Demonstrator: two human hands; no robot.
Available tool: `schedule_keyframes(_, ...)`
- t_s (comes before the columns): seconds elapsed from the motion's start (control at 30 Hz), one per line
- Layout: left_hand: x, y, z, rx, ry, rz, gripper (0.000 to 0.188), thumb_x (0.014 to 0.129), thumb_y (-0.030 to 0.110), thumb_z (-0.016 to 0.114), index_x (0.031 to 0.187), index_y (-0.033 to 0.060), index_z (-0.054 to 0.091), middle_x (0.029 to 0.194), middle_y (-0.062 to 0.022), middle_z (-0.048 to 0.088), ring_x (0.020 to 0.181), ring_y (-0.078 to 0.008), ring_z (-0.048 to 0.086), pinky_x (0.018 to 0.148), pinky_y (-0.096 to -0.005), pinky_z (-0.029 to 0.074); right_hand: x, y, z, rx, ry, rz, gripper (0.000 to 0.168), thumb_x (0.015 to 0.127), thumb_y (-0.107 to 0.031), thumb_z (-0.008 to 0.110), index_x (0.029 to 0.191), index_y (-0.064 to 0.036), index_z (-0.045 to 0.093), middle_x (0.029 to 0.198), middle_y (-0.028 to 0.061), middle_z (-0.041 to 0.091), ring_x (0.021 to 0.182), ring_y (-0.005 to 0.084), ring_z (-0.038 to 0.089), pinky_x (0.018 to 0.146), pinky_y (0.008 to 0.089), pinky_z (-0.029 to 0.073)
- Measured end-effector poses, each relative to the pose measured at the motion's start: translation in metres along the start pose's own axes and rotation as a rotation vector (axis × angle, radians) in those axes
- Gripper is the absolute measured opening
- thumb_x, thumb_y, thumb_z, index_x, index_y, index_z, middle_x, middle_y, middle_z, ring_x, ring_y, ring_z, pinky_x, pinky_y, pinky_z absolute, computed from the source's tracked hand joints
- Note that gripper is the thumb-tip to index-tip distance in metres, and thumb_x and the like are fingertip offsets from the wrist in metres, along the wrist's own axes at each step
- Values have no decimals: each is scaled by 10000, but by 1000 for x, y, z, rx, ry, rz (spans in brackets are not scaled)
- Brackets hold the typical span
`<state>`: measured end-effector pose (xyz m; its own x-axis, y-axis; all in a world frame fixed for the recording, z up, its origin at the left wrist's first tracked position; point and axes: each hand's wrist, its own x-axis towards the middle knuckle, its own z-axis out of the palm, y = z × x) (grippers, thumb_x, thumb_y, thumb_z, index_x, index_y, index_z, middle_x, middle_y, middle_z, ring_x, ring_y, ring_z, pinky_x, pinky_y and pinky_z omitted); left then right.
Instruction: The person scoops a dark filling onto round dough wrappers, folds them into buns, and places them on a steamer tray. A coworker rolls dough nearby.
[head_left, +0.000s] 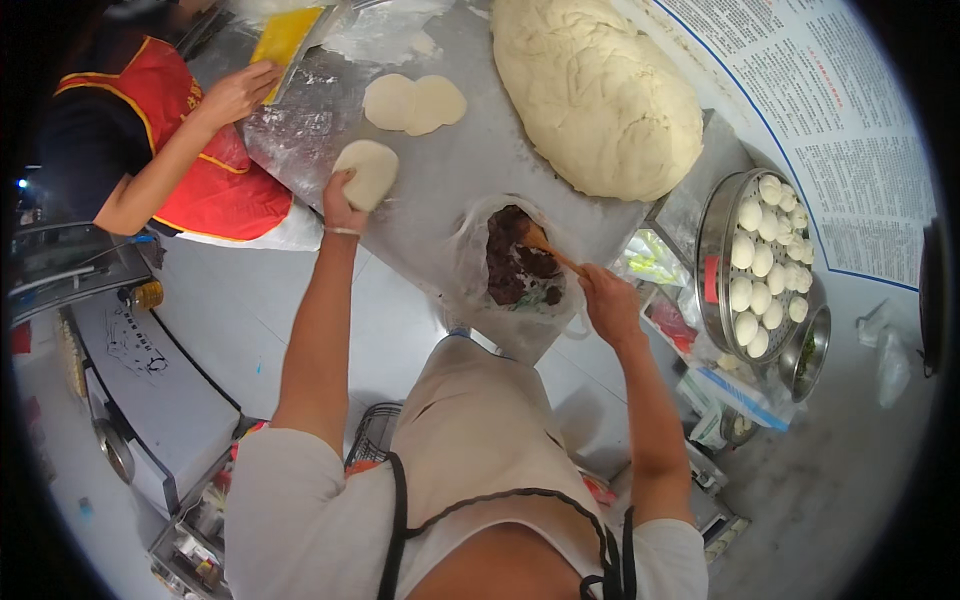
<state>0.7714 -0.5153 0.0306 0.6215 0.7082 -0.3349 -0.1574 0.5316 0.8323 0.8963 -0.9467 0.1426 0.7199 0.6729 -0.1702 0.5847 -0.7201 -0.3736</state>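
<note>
My left hand (344, 201) holds a flat round dough wrapper (369, 174) above the near left edge of the metal worktable (420, 180). In my right hand (611, 302) is the handle of a wooden spatula (556, 253). Its far end rests in a dark reddish-brown paste (504, 255), which fills an opened clear plastic bag (469, 240) on the table. Two more dough rounds, a left one (388, 102) and a right one (437, 105), lie overlapping beyond my left hand.
A huge mound of dough (600, 97) occupies the table's far right. Right of it, a metal steamer tray (709, 300) carries several white buns (761, 260), beside a metal bowl (806, 360). At left, a co-worker in a red apron (217, 195) grips a yellow-handled dough scraper (285, 43).
</note>
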Motion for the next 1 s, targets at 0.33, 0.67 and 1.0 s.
schedule_keyframes(0.33,-207,-106,-25,-504,-74,-716,436,858,223,427,1215,2,546,1197,-182,609,1107,-357,587,1007,-514,431,-26,7,-42,-51,-70,-409,512,774,-26,579,1222,-272,610,689,47,563,666,259,611,536,388,443)
schedule_keyframes(0.67,-238,-133,44,-535,97,-600,436,828,191,408,1203,5,533,1208,-185,597,1136,-382,562,1017,-555,411,10,5,-8,-74,-104,-576,498,756,-65,601,1199,-290,623,771,74,619,732,283,628,576,424,455)
schedule_keyframes(1.0,-247,-135,60,-514,122,-575,453,817,206,449,1219,10,522,1220,-189,585,1131,-402,558,1009,-580,409,0,51,0,238,-241,-265,326,954,-226,456,1251,-253,589,980,133,673,885,366,625,741,457,488)
